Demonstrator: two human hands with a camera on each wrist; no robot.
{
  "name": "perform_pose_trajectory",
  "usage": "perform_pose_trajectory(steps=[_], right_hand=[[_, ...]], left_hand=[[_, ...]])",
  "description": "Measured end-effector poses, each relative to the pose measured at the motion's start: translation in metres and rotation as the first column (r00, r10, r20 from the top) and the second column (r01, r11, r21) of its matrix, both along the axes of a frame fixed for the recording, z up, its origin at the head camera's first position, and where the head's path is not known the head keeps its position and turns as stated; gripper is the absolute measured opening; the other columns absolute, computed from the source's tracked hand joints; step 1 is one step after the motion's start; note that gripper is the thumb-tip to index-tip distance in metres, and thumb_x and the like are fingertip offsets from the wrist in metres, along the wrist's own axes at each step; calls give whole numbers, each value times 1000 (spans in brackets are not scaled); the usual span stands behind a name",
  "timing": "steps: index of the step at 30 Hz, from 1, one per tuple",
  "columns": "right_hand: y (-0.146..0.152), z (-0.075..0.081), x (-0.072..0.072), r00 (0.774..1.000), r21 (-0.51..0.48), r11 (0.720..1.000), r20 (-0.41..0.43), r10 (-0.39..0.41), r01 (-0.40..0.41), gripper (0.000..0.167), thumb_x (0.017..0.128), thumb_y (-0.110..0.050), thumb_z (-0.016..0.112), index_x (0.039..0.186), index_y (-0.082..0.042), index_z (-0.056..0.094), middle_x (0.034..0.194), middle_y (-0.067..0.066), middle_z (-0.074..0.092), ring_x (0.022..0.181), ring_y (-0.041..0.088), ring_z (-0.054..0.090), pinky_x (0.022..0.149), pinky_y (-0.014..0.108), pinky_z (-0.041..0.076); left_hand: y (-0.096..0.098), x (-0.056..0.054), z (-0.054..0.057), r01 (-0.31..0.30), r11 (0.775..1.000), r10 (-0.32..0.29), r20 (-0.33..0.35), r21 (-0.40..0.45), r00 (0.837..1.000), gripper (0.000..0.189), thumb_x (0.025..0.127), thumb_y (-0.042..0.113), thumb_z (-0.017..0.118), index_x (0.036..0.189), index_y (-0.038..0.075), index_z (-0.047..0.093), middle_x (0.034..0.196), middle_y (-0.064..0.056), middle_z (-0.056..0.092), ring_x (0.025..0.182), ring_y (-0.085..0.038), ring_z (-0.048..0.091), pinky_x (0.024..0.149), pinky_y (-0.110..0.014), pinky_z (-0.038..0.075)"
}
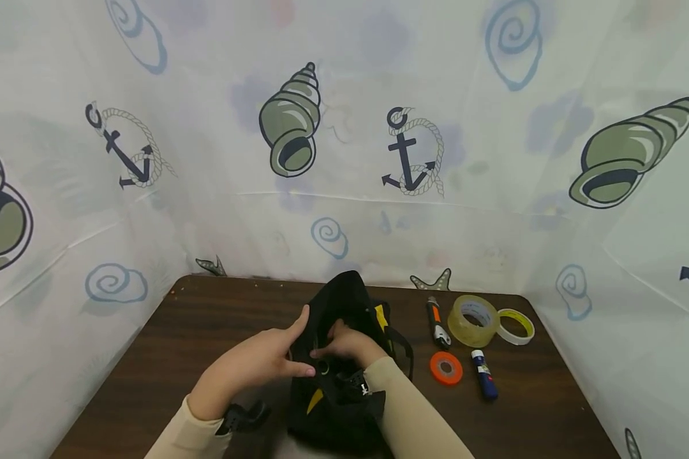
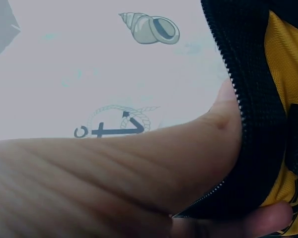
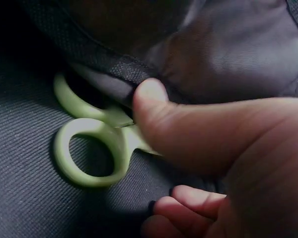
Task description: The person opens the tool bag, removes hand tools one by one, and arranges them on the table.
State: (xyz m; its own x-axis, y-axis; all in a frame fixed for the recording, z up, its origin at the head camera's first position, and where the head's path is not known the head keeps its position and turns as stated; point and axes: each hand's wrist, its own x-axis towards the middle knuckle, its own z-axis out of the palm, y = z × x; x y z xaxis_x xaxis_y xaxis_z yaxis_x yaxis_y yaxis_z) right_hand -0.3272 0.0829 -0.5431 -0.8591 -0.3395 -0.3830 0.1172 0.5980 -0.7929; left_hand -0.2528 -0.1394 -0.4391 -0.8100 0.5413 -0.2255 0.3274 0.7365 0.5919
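Observation:
A black tool bag (image 1: 344,414) with yellow patches stands at the table's middle, its zippered mouth spread. My left hand (image 1: 252,363) grips the bag's left rim, one digit on the outer face; the left wrist view shows the zipper edge (image 2: 233,74) across that hand. Reaching into the mouth is my right hand (image 1: 353,344). Inside, scissors with light green handles (image 3: 92,181) lie against the dark lining, and the right thumb (image 3: 151,94) presses over them where the handles meet. The blades are hidden behind the thumb and hand.
Right of the bag lie a box cutter (image 1: 436,322), a wide clear tape roll (image 1: 456,328), a narrower tape roll (image 1: 508,340), an orange tape roll (image 1: 438,376) and a blue glue stick (image 1: 485,379). Patterned sheeting (image 1: 356,236) surrounds the brown table (image 1: 149,382).

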Motion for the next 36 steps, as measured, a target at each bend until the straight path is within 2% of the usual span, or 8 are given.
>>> perform_pose_trajectory(steps=[2, 7, 13, 16, 21, 25, 31, 36], right_hand=[[-2, 0, -1, 1000, 39, 999, -14, -18, 19, 70, 91, -30, 92, 136, 2, 49, 138, 24, 55, 118, 39, 58, 114, 63, 48], [-8, -3, -8, 997, 137, 991, -75, -2, 12, 58, 89, -17, 93, 127, -2, 52, 121, 20, 58, 104, 35, 57, 103, 56, 52], [-7, -5, -13, 991, 235, 972, -123, 56, -26, 30, 96, -2, 71, 120, -5, 53, 112, 15, 57, 96, 31, 57, 87, 44, 51], [-5, -5, -13, 993, 201, 979, -109, 47, -25, 27, 95, -4, 67, 118, -4, 53, 110, 15, 56, 95, 31, 56, 83, 42, 48], [-3, -2, -8, 997, 141, 990, -76, 28, -17, 35, 96, -18, 75, 118, -5, 51, 110, 14, 54, 96, 31, 55, 84, 43, 49], [-5, 0, -4, 994, 175, 985, -100, 34, -17, 47, 93, -25, 87, 118, -5, 52, 114, 15, 54, 98, 30, 56, 88, 45, 51], [-6, -1, -3, 988, 204, 979, -144, 51, -21, 29, 90, -17, 89, 87, -10, 61, 86, 4, 57, 75, 20, 54, 66, 33, 45], [-3, -6, -1, 993, 135, 991, -117, 12, 4, 41, 92, -16, 88, 65, -13, 56, 62, -2, 48, 56, 15, 46, 54, 29, 38]], left_hand=[[0, 0, 1, -1, 1000, 1, -7, 2, 1000, 123, 96, 53, 82, 178, 20, -4, 85, 7, 69, 76, -10, 66, 72, -35, 54], [0, 0, 3, -2, 1000, 2, -8, -1, 1000, 123, 96, 53, 82, 178, 20, -4, 83, 7, 68, 74, -10, 65, 70, -34, 52], [1, 1, 7, -4, 1000, 3, 5, 6, 1000, 122, 96, 52, 82, 178, 21, -3, 82, 4, 68, 74, -12, 65, 69, -36, 52], [1, 1, 7, -3, 1000, 3, 5, 5, 1000, 121, 96, 51, 82, 178, 21, -3, 83, 4, 69, 75, -12, 65, 70, -37, 52], [2, 1, 6, -5, 1000, 5, 8, 7, 1000, 122, 96, 51, 82, 178, 20, -2, 84, 4, 69, 76, -12, 65, 71, -37, 53], [2, 1, 5, -7, 1000, 7, 10, 9, 1000, 122, 96, 50, 83, 178, 19, -2, 83, 4, 69, 75, -13, 65, 71, -37, 53], [2, 0, 3, -9, 1000, 9, 20, 7, 1000, 122, 96, 52, 82, 178, 22, -4, 84, 4, 69, 75, -12, 65, 71, -37, 51], [2, 2, 2, -7, 1000, 6, 33, 17, 999, 123, 96, 52, 82, 177, 22, -5, 85, 4, 69, 76, -12, 65, 70, -37, 51]])
